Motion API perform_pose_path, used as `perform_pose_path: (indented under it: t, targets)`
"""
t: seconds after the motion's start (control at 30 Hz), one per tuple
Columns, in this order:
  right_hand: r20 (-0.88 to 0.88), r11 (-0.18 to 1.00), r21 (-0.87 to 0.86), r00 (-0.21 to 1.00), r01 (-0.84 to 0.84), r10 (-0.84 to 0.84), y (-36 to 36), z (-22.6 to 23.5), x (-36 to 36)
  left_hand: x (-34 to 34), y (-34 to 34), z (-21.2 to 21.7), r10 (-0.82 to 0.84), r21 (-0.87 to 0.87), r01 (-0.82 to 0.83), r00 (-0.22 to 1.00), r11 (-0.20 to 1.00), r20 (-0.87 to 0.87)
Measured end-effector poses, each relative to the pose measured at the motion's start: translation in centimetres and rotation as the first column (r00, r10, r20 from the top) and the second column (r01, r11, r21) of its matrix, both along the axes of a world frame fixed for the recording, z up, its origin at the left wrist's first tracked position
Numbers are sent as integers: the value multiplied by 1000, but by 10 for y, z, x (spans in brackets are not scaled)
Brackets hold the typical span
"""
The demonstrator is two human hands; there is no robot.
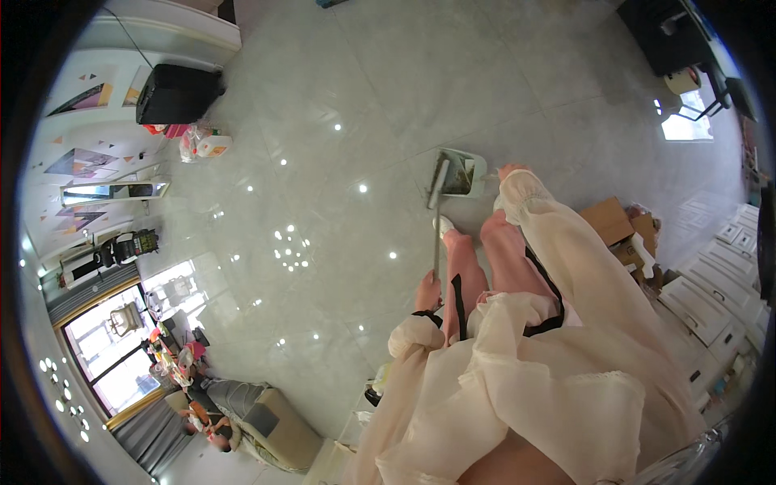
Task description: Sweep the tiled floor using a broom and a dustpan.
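Note:
My left hand (428,291) is closed around the long grey handle of a broom (437,242). The broom reaches away from me, and its far end lies over the left side of a pale dustpan (478,171). Dark dirt (463,179) shows inside the pan. Just right of the pan, my right hand (512,171) looks closed at the pan's side; the exact grip and any handle are hidden by the hand and the cream sleeve. Below the pan, a white shoe (441,225) of mine stands beside the broom handle.
Cardboard boxes (610,222) stand right of my legs, beside white drawer cabinets (703,299). A black suitcase-like box (179,94) and a white jug (214,145) stand at the far left. A beige sofa (283,428) is at lower left, with people near it. Shiny grey tiles (339,218) cover the floor.

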State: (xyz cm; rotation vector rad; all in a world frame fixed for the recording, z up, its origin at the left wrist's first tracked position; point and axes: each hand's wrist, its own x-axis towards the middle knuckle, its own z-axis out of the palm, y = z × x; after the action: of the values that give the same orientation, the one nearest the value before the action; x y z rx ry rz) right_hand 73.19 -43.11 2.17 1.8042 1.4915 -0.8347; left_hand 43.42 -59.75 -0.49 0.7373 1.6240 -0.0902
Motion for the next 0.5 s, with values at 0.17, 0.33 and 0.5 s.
perform_pose_path:
  t: [0.17, 0.33, 0.5]
  targets:
    - [-18, 996, 28, 996, -88, 89, -6, -19, 8, 9, -5, 4, 19, 18, -19, 1000, 1000, 15]
    - [-87, 998, 19, 994, -66, 67, -17, -22, 29, -2, -8, 9, 216, -40, -215, 975, 976, 45]
    - [-138, 999, 24, 990, -22, 25, -29, -38, 71, 4, -9, 26, 253, -24, -252, 966, 967, 58]
